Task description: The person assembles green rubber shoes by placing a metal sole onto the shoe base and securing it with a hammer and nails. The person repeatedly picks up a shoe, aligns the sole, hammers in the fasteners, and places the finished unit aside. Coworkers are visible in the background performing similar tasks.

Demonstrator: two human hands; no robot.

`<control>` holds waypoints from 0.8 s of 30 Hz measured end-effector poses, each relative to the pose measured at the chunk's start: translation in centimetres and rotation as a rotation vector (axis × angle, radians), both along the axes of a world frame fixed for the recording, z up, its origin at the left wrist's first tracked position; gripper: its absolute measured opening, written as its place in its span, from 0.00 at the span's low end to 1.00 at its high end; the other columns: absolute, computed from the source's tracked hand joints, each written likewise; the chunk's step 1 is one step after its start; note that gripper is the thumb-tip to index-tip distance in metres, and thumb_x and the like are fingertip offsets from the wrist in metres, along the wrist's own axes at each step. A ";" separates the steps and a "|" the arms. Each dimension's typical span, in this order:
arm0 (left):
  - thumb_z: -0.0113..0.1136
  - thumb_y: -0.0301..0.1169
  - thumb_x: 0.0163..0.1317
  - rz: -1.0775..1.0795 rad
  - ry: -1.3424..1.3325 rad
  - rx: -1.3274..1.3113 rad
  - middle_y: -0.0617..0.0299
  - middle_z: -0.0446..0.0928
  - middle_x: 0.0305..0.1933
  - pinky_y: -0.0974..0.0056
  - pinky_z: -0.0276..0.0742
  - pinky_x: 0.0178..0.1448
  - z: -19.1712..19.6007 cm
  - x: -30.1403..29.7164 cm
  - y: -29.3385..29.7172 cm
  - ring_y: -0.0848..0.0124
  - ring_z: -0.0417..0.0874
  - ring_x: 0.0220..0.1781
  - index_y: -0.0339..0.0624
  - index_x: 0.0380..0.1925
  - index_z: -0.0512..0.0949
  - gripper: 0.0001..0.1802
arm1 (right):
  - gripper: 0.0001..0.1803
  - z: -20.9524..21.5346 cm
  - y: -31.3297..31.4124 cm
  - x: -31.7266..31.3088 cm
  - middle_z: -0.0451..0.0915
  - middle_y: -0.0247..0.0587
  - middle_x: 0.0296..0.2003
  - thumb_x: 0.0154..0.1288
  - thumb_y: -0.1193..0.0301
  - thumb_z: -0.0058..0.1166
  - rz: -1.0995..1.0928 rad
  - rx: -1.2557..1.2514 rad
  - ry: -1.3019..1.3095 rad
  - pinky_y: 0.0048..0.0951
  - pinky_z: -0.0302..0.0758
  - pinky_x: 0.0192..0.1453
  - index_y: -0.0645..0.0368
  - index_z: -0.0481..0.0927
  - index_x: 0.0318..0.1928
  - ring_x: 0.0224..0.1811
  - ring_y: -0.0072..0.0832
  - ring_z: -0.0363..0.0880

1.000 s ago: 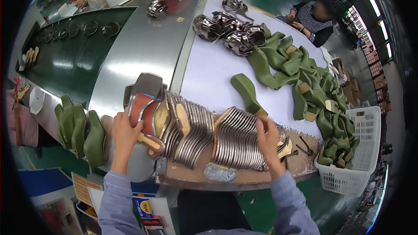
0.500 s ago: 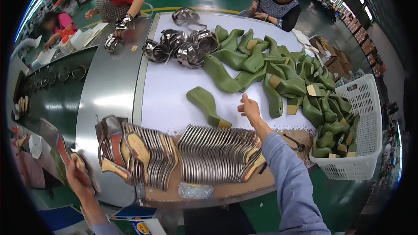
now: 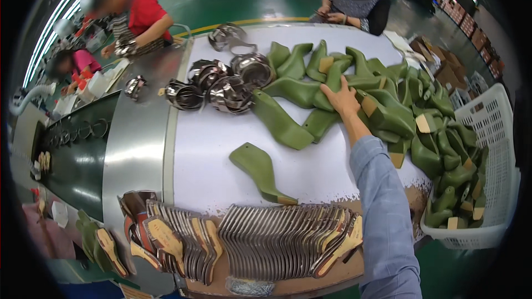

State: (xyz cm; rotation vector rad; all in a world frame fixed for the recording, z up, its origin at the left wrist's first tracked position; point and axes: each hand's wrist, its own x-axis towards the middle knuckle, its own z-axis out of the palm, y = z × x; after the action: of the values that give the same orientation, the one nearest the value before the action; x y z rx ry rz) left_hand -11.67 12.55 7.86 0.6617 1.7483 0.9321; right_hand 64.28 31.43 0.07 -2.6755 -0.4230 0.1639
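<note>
My right hand (image 3: 344, 101) reaches over the pile of green shoe lasts (image 3: 288, 92), thumb and forefinger spread against one last (image 3: 333, 75). The other fingers are partly hidden, and the hand has not closed round it. A single green last (image 3: 256, 171) lies apart on the white tabletop. My left hand is out of view. At the lower left, a tan insole (image 3: 111, 248) rests against green lasts (image 3: 91, 238) beside the metal surface. Along the near edge stand tight rows of thin, curved insoles (image 3: 266, 241), with tan faces showing at the ends.
Coils of shiny metallic strips (image 3: 230, 94) sit at the far left of the white tabletop (image 3: 208, 133). A white plastic basket (image 3: 499, 188) stands at the right, with lasts heaped in it. Beyond the table are two co-workers (image 3: 147, 19) (image 3: 360, 3); a third (image 3: 80, 69) is farther left.
My right hand has moved forward onto the lasts. My left hand, earlier by the insole at the lower left, has left the view. The red-clad co-worker's hand has drawn back from a coil.
</note>
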 end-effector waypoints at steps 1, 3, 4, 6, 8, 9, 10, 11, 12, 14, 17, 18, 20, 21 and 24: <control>0.59 0.47 0.69 -0.009 0.007 0.008 0.66 0.69 0.19 0.64 0.71 0.20 0.0 1.0 0.3 0.70 0.72 0.16 0.46 0.50 0.75 0.19 | 0.54 -0.3 -0.1 -0.2 0.63 0.55 0.71 0.53 0.29 0.55 -0.017 0.010 -0.074 0.58 0.66 0.67 0.34 0.55 0.78 0.63 0.59 0.74; 0.60 0.47 0.69 -0.049 -0.008 0.019 0.66 0.69 0.19 0.64 0.72 0.20 -0.3 2.4 0.9 0.70 0.73 0.16 0.46 0.49 0.75 0.19 | 0.51 -0.5 -1.4 -1.1 0.67 0.49 0.67 0.54 0.35 0.57 0.053 0.011 -0.141 0.62 0.64 0.65 0.35 0.58 0.76 0.62 0.58 0.75; 0.60 0.47 0.69 -0.095 -0.031 0.015 0.65 0.70 0.19 0.63 0.72 0.20 -0.5 2.9 1.3 0.70 0.73 0.16 0.46 0.49 0.75 0.19 | 0.50 -1.0 -2.0 -2.1 0.68 0.49 0.66 0.54 0.39 0.59 0.101 -0.022 -0.183 0.62 0.64 0.65 0.34 0.59 0.76 0.61 0.58 0.75; 0.61 0.45 0.68 -0.246 -0.056 -0.099 0.67 0.73 0.28 0.65 0.74 0.29 -2.4 2.1 2.3 0.70 0.76 0.25 0.44 0.57 0.73 0.24 | 0.48 -2.1 -3.0 -5.2 0.71 0.49 0.63 0.54 0.42 0.61 0.190 -0.105 -0.269 0.58 0.66 0.64 0.35 0.60 0.75 0.58 0.57 0.77; 0.61 0.44 0.69 -0.203 -0.184 -0.051 0.67 0.74 0.33 0.65 0.75 0.34 0.4 9.5 3.4 0.73 0.76 0.31 0.44 0.62 0.71 0.26 | 0.46 -1.5 -5.5 -8.5 0.73 0.50 0.60 0.57 0.43 0.61 0.406 -0.117 -0.230 0.56 0.73 0.61 0.36 0.61 0.75 0.52 0.58 0.78; 0.58 0.43 0.72 -0.234 -0.293 -0.073 0.66 0.75 0.35 0.65 0.74 0.35 -0.4 9.8 4.1 0.74 0.76 0.32 0.44 0.65 0.69 0.26 | 0.43 -0.3 -7.9 -9.0 0.74 0.50 0.60 0.60 0.48 0.61 0.531 -0.092 -0.105 0.52 0.74 0.61 0.40 0.61 0.74 0.52 0.57 0.79; 0.58 0.43 0.73 -0.268 -0.278 -0.100 0.67 0.74 0.34 0.65 0.74 0.34 0.6 11.3 4.1 0.73 0.75 0.31 0.44 0.64 0.69 0.25 | 0.39 0.7 -9.4 -8.8 0.75 0.52 0.60 0.61 0.50 0.63 0.636 0.036 -0.035 0.47 0.75 0.61 0.45 0.68 0.71 0.54 0.54 0.79; 0.57 0.42 0.74 -0.298 -0.262 -0.126 0.67 0.74 0.34 0.64 0.74 0.34 1.6 13.2 3.7 0.73 0.75 0.31 0.44 0.64 0.69 0.24 | 0.37 2.0 -11.2 -7.8 0.76 0.52 0.61 0.61 0.48 0.63 0.574 0.116 0.008 0.47 0.75 0.61 0.48 0.72 0.68 0.55 0.52 0.79; 0.56 0.42 0.74 -0.321 -0.244 -0.146 0.67 0.74 0.33 0.64 0.74 0.33 2.7 14.9 3.5 0.73 0.75 0.30 0.44 0.64 0.69 0.24 | 0.35 3.9 -12.6 -6.6 0.76 0.53 0.61 0.62 0.47 0.63 0.520 0.202 0.051 0.46 0.75 0.61 0.50 0.75 0.65 0.56 0.50 0.80; 0.54 0.41 0.76 -0.448 -0.340 -0.164 0.64 0.75 0.33 0.63 0.75 0.32 2.2 15.2 2.9 0.72 0.75 0.29 0.46 0.62 0.71 0.20 | 0.32 4.9 -16.9 -2.1 0.76 0.53 0.61 0.64 0.43 0.59 0.478 0.301 -0.351 0.48 0.72 0.63 0.51 0.80 0.60 0.60 0.49 0.77; 0.54 0.39 0.76 -0.544 -0.538 -0.177 0.60 0.78 0.35 0.60 0.80 0.34 -0.9 15.3 1.6 0.69 0.79 0.30 0.47 0.59 0.71 0.17 | 0.32 3.0 -22.1 3.3 0.77 0.51 0.61 0.65 0.38 0.52 0.317 0.004 -0.463 0.51 0.67 0.67 0.46 0.81 0.59 0.64 0.52 0.72; 0.54 0.39 0.76 -0.498 -0.507 -0.190 0.59 0.78 0.36 0.60 0.81 0.35 -0.7 16.3 0.7 0.68 0.80 0.32 0.46 0.59 0.71 0.17 | 0.33 2.1 -22.4 3.2 0.77 0.51 0.61 0.65 0.37 0.51 0.284 -0.039 -0.450 0.51 0.66 0.68 0.45 0.82 0.59 0.65 0.53 0.70; 0.55 0.39 0.75 -0.402 -0.441 -0.217 0.57 0.80 0.39 0.59 0.83 0.38 -0.5 17.9 -1.4 0.65 0.83 0.35 0.45 0.59 0.71 0.18 | 0.33 1.2 -22.4 2.5 0.77 0.51 0.61 0.65 0.35 0.50 0.309 -0.079 -0.338 0.51 0.66 0.68 0.42 0.83 0.58 0.66 0.55 0.69; 0.55 0.39 0.74 -0.405 -0.478 -0.240 0.55 0.81 0.43 0.58 0.85 0.42 0.3 18.2 -2.1 0.61 0.85 0.40 0.45 0.61 0.71 0.20 | 0.33 2.4 -21.5 1.3 0.77 0.51 0.61 0.64 0.34 0.49 0.367 -0.080 -0.246 0.50 0.67 0.68 0.42 0.83 0.57 0.65 0.57 0.70; 0.56 0.38 0.74 -0.533 -0.552 -0.201 0.55 0.81 0.45 0.56 0.84 0.44 0.8 18.7 -3.3 0.60 0.85 0.41 0.45 0.64 0.68 0.22 | 0.32 6.7 -20.8 0.5 0.79 0.52 0.58 0.64 0.36 0.51 0.484 -0.226 0.084 0.47 0.71 0.64 0.46 0.86 0.51 0.60 0.54 0.76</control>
State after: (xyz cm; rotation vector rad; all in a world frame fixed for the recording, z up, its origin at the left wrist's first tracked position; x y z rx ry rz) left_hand 7.03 9.21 8.66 0.6205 1.0768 0.4919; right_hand 64.79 10.66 6.72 -2.7165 -1.0760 0.4900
